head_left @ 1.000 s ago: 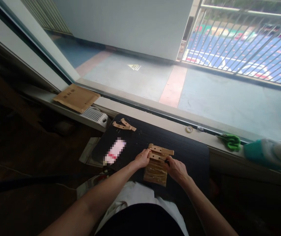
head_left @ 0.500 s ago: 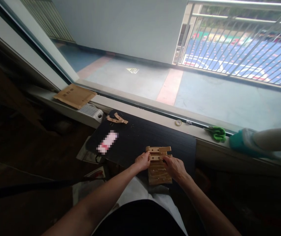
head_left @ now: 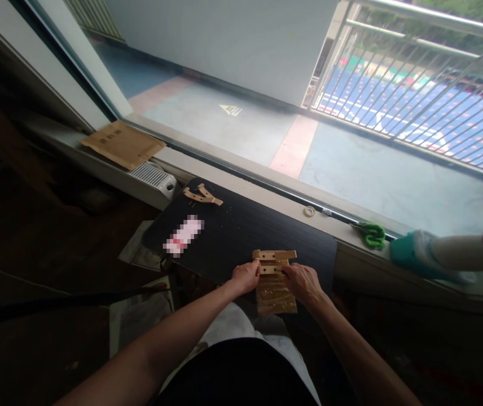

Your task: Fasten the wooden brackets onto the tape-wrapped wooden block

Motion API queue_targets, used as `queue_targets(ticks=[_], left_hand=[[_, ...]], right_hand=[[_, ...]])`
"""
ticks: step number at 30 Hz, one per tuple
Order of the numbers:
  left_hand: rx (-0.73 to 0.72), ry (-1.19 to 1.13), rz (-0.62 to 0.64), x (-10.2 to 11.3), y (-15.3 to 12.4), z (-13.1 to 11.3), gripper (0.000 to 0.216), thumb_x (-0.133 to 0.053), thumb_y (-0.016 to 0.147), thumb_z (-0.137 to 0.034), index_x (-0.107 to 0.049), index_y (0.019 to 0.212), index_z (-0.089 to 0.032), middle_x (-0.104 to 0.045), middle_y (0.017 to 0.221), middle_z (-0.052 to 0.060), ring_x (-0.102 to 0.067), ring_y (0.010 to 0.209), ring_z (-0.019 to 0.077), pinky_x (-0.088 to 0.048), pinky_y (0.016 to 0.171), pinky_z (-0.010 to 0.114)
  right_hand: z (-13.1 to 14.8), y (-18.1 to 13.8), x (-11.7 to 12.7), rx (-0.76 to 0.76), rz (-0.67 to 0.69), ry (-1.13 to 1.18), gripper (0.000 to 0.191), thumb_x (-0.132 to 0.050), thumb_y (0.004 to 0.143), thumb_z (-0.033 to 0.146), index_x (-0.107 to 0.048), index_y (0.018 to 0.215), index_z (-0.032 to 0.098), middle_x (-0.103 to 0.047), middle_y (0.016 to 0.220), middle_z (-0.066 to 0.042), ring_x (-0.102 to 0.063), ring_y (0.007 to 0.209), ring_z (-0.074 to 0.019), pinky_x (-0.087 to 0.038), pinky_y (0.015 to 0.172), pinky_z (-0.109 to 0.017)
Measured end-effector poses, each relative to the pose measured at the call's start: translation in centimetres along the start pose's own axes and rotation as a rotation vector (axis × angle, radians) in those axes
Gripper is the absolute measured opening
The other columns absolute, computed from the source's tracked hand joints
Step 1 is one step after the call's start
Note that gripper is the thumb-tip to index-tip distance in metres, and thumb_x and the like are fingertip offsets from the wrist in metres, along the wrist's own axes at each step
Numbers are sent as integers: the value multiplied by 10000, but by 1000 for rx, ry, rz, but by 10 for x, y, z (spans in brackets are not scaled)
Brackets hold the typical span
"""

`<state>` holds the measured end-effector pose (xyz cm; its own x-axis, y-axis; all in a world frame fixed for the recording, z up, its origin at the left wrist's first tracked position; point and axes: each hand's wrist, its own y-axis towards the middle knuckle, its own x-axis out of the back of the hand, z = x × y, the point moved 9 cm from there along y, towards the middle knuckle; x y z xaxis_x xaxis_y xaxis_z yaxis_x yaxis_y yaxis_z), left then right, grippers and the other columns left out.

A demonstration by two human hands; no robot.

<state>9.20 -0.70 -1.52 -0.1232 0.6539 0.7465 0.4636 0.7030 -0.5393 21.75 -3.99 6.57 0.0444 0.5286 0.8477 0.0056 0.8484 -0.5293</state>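
Observation:
My left hand (head_left: 246, 275) is closed on the left end of a pale wooden strip (head_left: 270, 270) with dark round holes along it. My right hand (head_left: 303, 281) pinches the same strip near its right end. Beneath it lies a brown, glossy, wrinkled slab (head_left: 276, 296), apparently wrapped in tape, at the near edge of the black table (head_left: 241, 225). Just beyond the held strip, a second holed wooden strip (head_left: 273, 255) with a raised left end rests across the slab's far end. My fingers hide both ends of the held strip.
Two more wooden strips (head_left: 202, 196) lie in a V at the table's far left, near a blurred pink item (head_left: 184, 235). Along the windowsill are a brown envelope (head_left: 123, 145), a small tape roll (head_left: 309, 211), green-handled scissors (head_left: 372, 235) and a teal-and-grey object (head_left: 411, 254).
The view has shifted slightly. Both hands keep their grip on the wooden strip, with hardly any movement relative to the slab.

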Motion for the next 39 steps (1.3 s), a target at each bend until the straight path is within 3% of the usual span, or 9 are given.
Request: queue_targets(ticks=[6,13,18,22,25,34,39], left_hand=[[25,-29,-19,-2,-1,-1,203,-376,880,-240,-510,1032,-230,-677,1038,62,-645,965,216,-471,785,297],[59,-47,-26,0,-2,-2,190,-395,879,-240,-508,1032,-226,-676,1035,65,-649,952,217,-472,769,291],[74,-46,-31,0,-3,-2,218,-351,903,-241,-492,1068,-218,-669,1054,72,-640,974,206,-463,780,276],[66,-31,-25,1,-2,-3,218,-353,899,-231,-490,1068,-219,-673,1041,64,-648,949,199,-462,749,260],[61,-26,-16,1,-2,-2,216,-357,902,-239,-490,1073,-225,-676,1036,61,-650,942,196,-461,737,254],[74,-52,-23,0,-2,0,191,-349,914,-235,-504,1026,-230,-674,1038,48,-645,941,181,-454,745,246],[73,-66,-27,-5,0,1,209,-336,915,-240,-505,1036,-222,-672,1030,48,-642,929,180,-452,750,247]], right_hand=[[10,3,-3,40,27,-48,258,-388,933,200,-642,977,203,-677,934,-57,-636,878,-157,-446,754,-276],[17,12,-8,137,123,-48,271,-539,894,359,-587,1071,159,-617,1059,-47,-605,915,-161,-504,811,-377],[9,17,-12,50,106,0,271,-509,909,371,-594,1052,157,-631,1029,-46,-610,894,-155,-500,809,-372],[0,14,-12,-53,70,51,273,-365,958,292,-611,1035,202,-676,974,-49,-635,887,-153,-476,765,-300],[-3,11,-8,-66,70,61,272,-369,941,274,-619,1036,227,-692,983,-54,-643,916,-165,-459,732,-270],[17,4,4,151,122,-45,277,-542,894,345,-582,1089,153,-604,1098,-63,-594,953,-172,-501,823,-382],[19,11,-5,157,177,-62,316,-557,884,345,-566,1128,144,-587,1133,-81,-590,969,-182,-500,829,-384]])
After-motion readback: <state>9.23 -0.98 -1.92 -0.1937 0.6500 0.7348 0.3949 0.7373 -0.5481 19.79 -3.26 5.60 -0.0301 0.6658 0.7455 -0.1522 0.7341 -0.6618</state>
